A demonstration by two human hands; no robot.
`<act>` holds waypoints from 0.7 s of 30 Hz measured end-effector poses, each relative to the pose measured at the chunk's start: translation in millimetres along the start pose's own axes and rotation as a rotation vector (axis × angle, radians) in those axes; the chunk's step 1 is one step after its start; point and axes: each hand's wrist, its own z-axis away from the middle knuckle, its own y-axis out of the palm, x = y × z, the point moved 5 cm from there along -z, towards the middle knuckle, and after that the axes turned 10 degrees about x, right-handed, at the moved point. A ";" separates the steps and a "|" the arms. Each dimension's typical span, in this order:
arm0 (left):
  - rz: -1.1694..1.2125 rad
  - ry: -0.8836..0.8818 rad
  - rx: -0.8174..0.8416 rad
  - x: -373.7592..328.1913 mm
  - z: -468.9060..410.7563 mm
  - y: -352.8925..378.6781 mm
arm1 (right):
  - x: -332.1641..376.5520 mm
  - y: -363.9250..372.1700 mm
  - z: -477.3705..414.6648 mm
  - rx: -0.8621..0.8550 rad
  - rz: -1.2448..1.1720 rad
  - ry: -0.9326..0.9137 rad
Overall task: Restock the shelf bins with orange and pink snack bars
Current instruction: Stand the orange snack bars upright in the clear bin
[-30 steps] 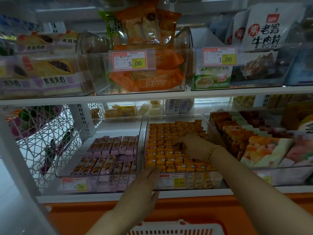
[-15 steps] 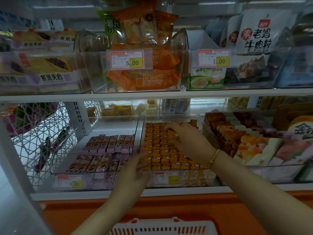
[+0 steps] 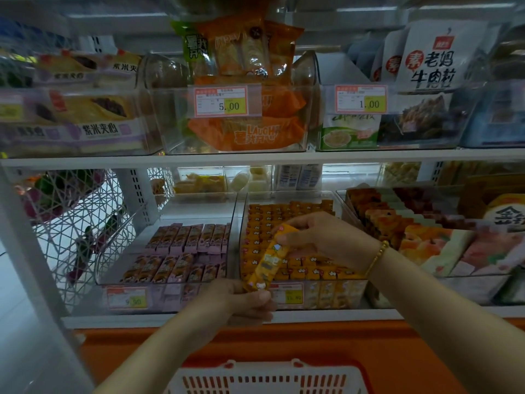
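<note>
Pinching the upper end of a long orange foil-wrapped snack bar between thumb and fingertips, the right hand hangs over the clear plastic orange-bar bin, my landmark for everything else. The left hand grips the bar's lower end, fingers curled round it, just in front of that bin's front left corner. The bar is thus held by both ends and tilted, its top leaning in over the bin and its foot outside the front wall. I judge this two-handed hold is for turning the bar upright and steering it into a row, one hand guiding and one steadying.

A gold bead bracelet circles the right wrist, above the bin's right side. Inside the bin, small orange bars stand on end in tight rows and nearly fill it. Those packed tops look like the main obstacle to slotting in another.

Against the bin's left wall sits a matching clear pink-bar bin. Its pink bars lie in two rows with bare floor behind, so there is more room there. To the bin's right is a clear mixed-pack bin. On the bin's front wall, an orange-and-yellow price label is partly covered by the left hand. Below and in front is a white and red plastic basket. Above, the white upper shelf board limits headroom.
</note>
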 end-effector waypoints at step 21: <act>0.167 -0.101 0.171 2.8 1.0 15.5 | -32.4 -23.2 -3.7 0.127 -0.232 0.145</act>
